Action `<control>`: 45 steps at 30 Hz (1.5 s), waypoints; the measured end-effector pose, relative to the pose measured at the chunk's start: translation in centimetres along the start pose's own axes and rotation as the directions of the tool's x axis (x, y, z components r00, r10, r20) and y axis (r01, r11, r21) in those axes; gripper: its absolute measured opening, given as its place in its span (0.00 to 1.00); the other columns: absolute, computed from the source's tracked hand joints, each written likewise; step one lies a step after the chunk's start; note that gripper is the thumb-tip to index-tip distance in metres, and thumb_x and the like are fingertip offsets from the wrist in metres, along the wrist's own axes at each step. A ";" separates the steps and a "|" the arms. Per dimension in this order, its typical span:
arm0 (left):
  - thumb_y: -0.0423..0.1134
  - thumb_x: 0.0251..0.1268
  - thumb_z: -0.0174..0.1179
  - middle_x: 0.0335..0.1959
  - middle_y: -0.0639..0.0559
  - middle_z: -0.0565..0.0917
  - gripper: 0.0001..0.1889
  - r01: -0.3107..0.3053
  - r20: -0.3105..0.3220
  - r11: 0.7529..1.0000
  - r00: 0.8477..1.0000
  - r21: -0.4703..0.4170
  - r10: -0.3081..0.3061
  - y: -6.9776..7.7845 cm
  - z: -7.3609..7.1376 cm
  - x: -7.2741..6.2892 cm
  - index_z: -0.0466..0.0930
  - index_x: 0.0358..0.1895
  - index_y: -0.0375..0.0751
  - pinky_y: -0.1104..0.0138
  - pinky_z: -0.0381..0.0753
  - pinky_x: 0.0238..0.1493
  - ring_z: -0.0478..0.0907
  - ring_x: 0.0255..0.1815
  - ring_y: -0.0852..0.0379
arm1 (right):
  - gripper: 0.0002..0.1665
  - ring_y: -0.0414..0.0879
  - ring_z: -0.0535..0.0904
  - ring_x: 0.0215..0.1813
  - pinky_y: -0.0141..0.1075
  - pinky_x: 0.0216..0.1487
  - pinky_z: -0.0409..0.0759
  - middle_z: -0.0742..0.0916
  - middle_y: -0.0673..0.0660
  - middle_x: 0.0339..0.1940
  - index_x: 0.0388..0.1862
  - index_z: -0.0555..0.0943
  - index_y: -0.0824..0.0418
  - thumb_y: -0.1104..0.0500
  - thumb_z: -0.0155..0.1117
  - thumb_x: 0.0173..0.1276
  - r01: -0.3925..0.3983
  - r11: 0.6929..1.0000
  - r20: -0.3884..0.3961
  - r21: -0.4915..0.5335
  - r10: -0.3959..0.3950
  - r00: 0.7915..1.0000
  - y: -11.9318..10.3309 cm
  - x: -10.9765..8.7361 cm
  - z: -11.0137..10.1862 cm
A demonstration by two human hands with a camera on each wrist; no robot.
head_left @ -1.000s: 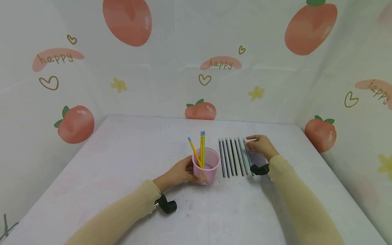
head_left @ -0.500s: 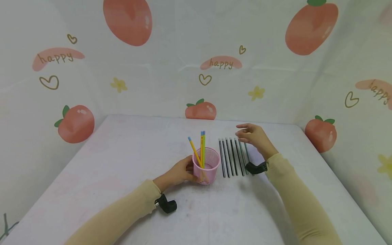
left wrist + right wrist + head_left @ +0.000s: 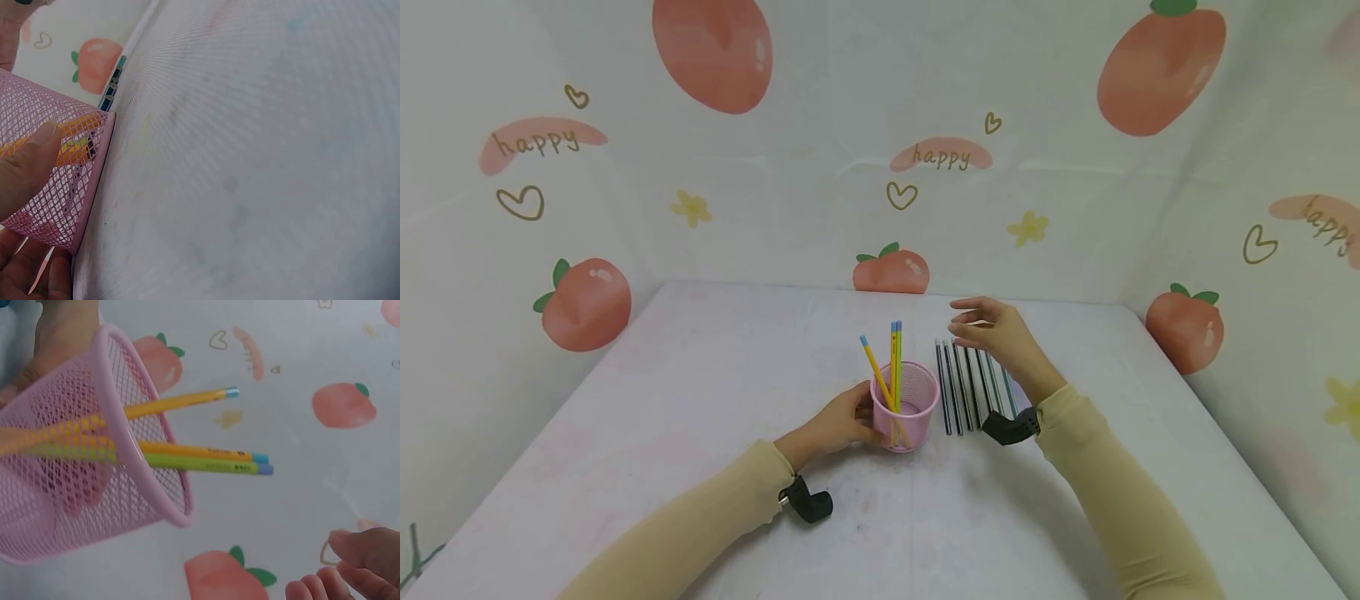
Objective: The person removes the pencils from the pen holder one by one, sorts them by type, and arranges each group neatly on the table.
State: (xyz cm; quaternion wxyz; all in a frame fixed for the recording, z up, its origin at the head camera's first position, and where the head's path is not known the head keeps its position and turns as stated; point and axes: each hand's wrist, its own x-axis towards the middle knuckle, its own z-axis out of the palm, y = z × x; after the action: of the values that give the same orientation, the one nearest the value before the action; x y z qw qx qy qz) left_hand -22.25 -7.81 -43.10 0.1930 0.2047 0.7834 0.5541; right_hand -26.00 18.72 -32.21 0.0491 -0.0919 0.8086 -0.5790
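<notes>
A pink mesh pencil cup (image 3: 917, 429) stands upright on the table, steadied by my left hand (image 3: 838, 421), whose thumb and fingers curl round its left side. Inside the cup lean two yellow pencils (image 3: 200, 399) and a green pencil (image 3: 212, 464), blue ends up. To the cup's right lies a row of several dark pencils (image 3: 958, 387), side by side; some are partly covered by my right arm. Above the far ends of that row hovers my right hand (image 3: 992, 329), fingers loosely extended and holding nothing. In the left wrist view my thumb (image 3: 31, 165) presses the mesh.
The white table (image 3: 737, 358) stretches around the cup and the pencil row. Behind it hangs a white cloth (image 3: 820, 167) printed with peaches, hearts and flowers. A black wrist camera (image 3: 808, 500) sits on my left sleeve, another black camera (image 3: 1011, 427) on the right.
My right hand has moved left and slightly away, from the right end of the pencil row toward the cup. The left hand and the cup have stayed in place.
</notes>
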 end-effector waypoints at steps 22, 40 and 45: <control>0.31 0.50 0.72 0.62 0.43 0.76 0.40 0.000 0.011 1.000 1.000 -0.011 0.000 0.0 0.0 0.0 0.62 0.69 0.38 0.55 0.72 0.66 0.74 0.63 0.46 | 0.31 0.57 0.77 0.62 0.50 0.64 0.75 0.79 0.64 0.61 0.68 0.69 0.57 0.56 0.65 0.67 0.092 0.996 0.112 -0.002 -0.091 0.990 0.1 -0.1 3.6; 0.31 0.48 0.73 0.63 0.42 0.75 0.43 0.002 0.007 1.000 1.000 -0.015 -0.001 0.2 -0.1 -0.1 0.60 0.69 0.36 0.54 0.72 0.66 0.73 0.63 0.45 | 0.26 0.56 0.79 0.59 0.54 0.62 0.76 0.83 0.61 0.56 0.63 0.73 0.59 0.57 0.64 0.67 0.019 0.999 0.186 -0.049 -0.009 0.982 2.2 0.5 6.2; 0.32 0.49 0.73 0.63 0.42 0.75 0.42 0.015 0.009 1.000 1.000 -0.018 -0.015 0.2 -0.1 -0.1 0.60 0.69 0.37 0.54 0.72 0.67 0.73 0.64 0.46 | 0.24 0.54 0.80 0.57 0.52 0.61 0.77 0.84 0.60 0.53 0.61 0.75 0.60 0.57 0.65 0.67 0.013 0.998 0.182 -0.062 -0.001 0.983 2.5 0.4 6.5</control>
State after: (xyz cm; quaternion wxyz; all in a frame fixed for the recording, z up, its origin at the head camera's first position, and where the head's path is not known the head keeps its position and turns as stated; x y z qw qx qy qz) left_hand -22.16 -7.86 -42.90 0.2024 0.1997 0.7789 0.5589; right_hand -25.43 13.43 -36.65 0.1177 -0.1488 0.8184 -0.5425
